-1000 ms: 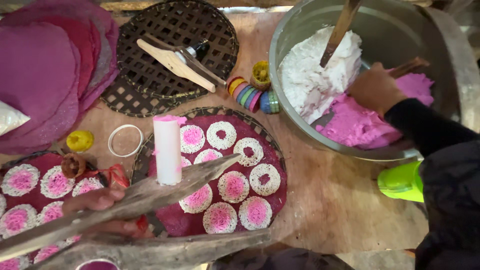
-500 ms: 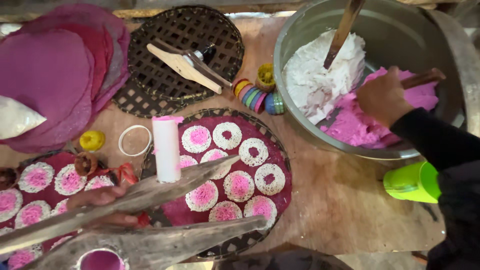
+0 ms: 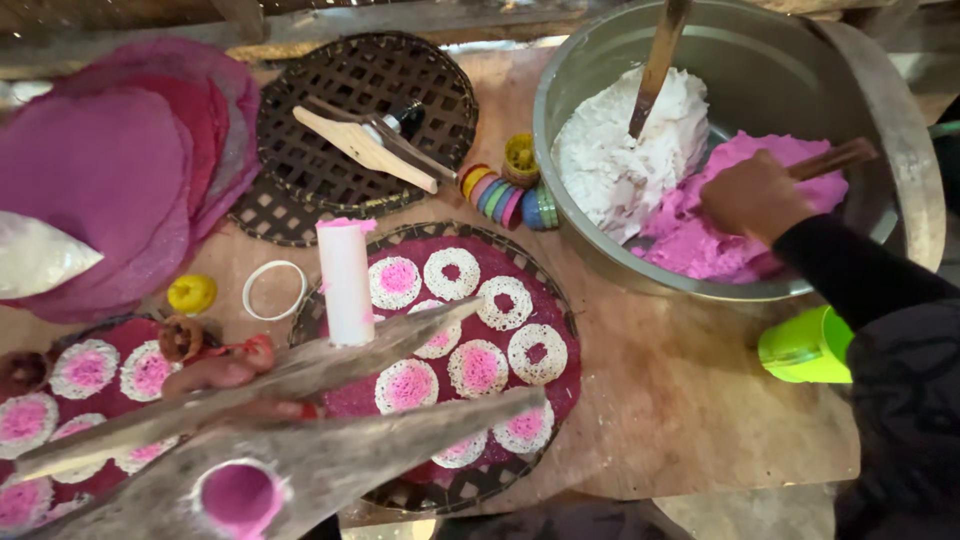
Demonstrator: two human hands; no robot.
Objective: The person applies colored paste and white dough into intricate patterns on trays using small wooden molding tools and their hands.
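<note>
Head view: your right hand [image 3: 752,195] grips a wooden stick [image 3: 835,157] in pink dough [image 3: 700,235], metal basin [image 3: 900,130]; left hand [image 3: 225,372] clasps wooden press [image 3: 280,440].

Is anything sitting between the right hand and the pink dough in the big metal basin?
Nothing visible does. The right hand already rests on the pink dough inside the large round metal basin, gripping a brown wooden stick. The white dough lies beside it, not between.

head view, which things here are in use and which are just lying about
In use: right hand on stick in pink dough, bowl, left hand on wooden press, round tray.
Lying about: green cup, white ring, yellow cap, coloured rings.
</note>
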